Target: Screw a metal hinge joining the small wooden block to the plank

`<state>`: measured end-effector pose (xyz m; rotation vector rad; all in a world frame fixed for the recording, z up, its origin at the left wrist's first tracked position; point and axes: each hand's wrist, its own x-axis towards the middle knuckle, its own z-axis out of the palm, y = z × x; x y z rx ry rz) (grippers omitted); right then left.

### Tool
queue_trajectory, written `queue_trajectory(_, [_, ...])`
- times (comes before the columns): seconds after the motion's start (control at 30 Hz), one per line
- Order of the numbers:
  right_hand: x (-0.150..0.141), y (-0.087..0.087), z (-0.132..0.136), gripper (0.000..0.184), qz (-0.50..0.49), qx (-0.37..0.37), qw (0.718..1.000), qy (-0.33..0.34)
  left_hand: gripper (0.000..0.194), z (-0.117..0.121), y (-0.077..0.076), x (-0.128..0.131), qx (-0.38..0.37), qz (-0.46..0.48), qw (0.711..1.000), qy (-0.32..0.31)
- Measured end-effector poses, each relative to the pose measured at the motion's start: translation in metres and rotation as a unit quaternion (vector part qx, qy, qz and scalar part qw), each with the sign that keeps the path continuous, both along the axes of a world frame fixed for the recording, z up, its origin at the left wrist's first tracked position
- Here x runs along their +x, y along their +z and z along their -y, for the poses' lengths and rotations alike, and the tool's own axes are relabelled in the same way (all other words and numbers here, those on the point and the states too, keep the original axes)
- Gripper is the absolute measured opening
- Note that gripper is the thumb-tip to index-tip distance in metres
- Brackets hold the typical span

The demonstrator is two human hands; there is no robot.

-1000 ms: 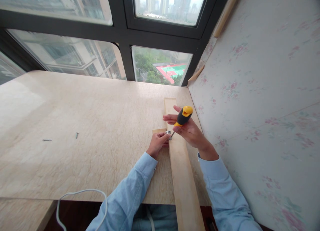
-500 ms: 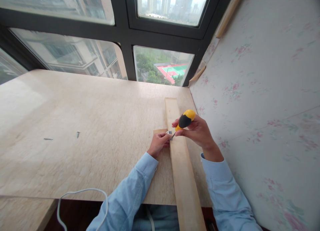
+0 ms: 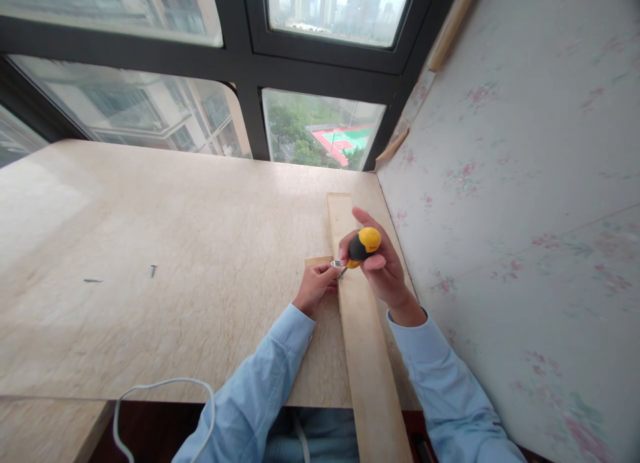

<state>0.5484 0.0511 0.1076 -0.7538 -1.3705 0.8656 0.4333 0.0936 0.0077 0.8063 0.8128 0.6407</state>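
Observation:
My right hand (image 3: 383, 269) grips a yellow and black screwdriver (image 3: 361, 245) by its handle, with some fingers lifted off it. The screwdriver's tip slants down to a small metal bracket (image 3: 335, 263) at the left edge of a long wooden board (image 3: 367, 343). Thumb and fingers of my left hand (image 3: 316, 285) are pinched on the bracket from the left. Behind that hand, a short wooden piece (image 3: 316, 261) meets the board's side. A screw at the tip is too small to make out.
Two loose screws lie to the left on the marble-patterned sill, one screw (image 3: 153, 271) nearer than the other screw (image 3: 93, 280). A white cord (image 3: 165, 381) loops at the front edge. Floral wallpaper (image 3: 500, 203) rises close by my right arm, and windows stand behind.
My right hand has turned about the screwdriver, with its fingers opening and the handle tilting slightly left and down. My left hand stays at the bracket.

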Motion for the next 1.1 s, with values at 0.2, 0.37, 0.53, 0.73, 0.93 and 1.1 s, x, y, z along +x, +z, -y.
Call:
queue_trajectory(0.2, [0.011,0.008,0.005,0.050,0.026,-0.046,0.999,0.011,0.026,0.000,-0.005,0.000,-0.005,0.011,1.000,-0.003])
queue_trajectory(0.37, [0.020,0.025,0.008,0.038,0.030,-0.011,0.999,-0.036,0.027,0.000,-0.003,0.000,-0.005,-0.001,1.000,-0.005])
queue_trajectory(0.53, [0.021,0.022,0.011,0.061,0.077,0.027,0.983,-0.163,0.032,0.000,-0.001,0.000,-0.002,-0.009,1.000,-0.012])
queue_trajectory(0.73, [0.010,0.019,0.011,0.048,0.110,0.030,0.977,-0.180,0.023,0.001,0.001,-0.001,0.005,-0.009,1.000,-0.004])
queue_trajectory(0.93, [0.005,0.025,0.012,0.036,0.002,-0.005,0.998,-0.060,0.031,0.000,0.001,-0.001,0.006,-0.015,1.000,-0.012])
queue_trajectory(1.1, [0.012,0.024,0.013,0.033,-0.036,-0.038,0.999,0.011,0.029,0.000,-0.004,0.000,-0.001,-0.007,1.000,-0.009])
